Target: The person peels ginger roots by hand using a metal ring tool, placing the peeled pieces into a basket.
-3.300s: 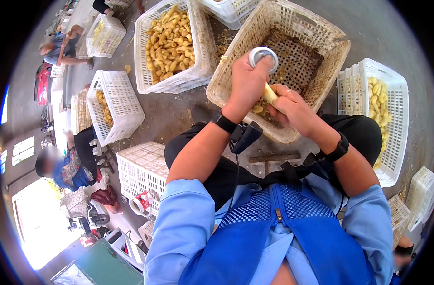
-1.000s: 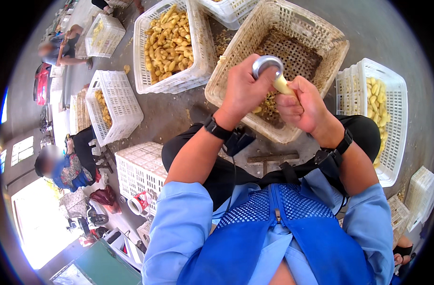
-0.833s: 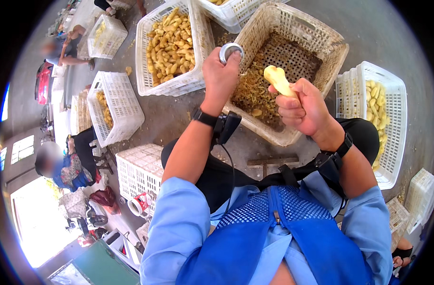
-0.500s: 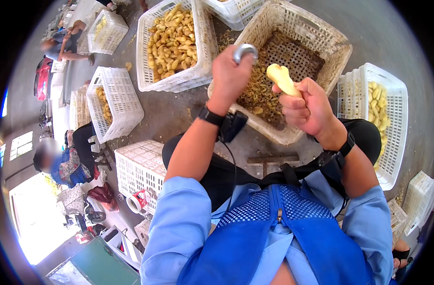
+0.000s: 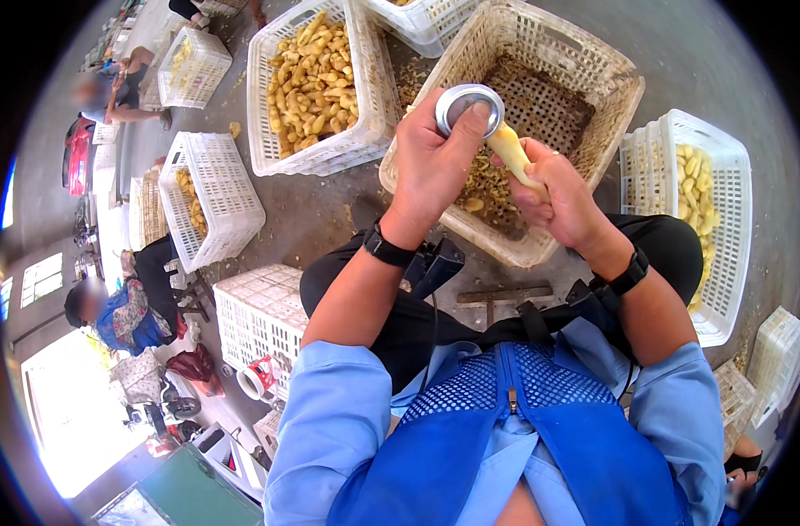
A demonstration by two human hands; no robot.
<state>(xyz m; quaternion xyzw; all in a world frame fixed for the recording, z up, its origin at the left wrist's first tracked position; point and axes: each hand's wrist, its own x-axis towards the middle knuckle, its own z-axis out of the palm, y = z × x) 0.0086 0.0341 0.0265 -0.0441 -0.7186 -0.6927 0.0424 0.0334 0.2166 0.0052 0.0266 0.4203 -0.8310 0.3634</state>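
Observation:
My left hand [image 5: 435, 158] grips a round silver metal scraper [image 5: 457, 108], its thumb pressed over the disc. The scraper's rim meets the upper end of a pale yellow piece of ginger [image 5: 511, 151]. My right hand [image 5: 565, 197] is closed around the ginger's lower end, hiding part of it. Both hands are above a dirty white plastic crate [image 5: 593, 54] with yellowish peel scraps [image 5: 486, 186] on its bottom.
At the left stands a white crate [image 5: 378, 96] full of brownish ginger [image 5: 317, 83]. To the right, another white crate [image 5: 731, 237] contains paler ginger [image 5: 698, 188]. An upturned crate [image 5: 264, 307] is beside my left leg. Two people sit farther left among more crates.
My left hand has moved right and turned, bringing the scraper's round face into view and against the ginger. My right hand has shifted slightly, with the ginger still in it.

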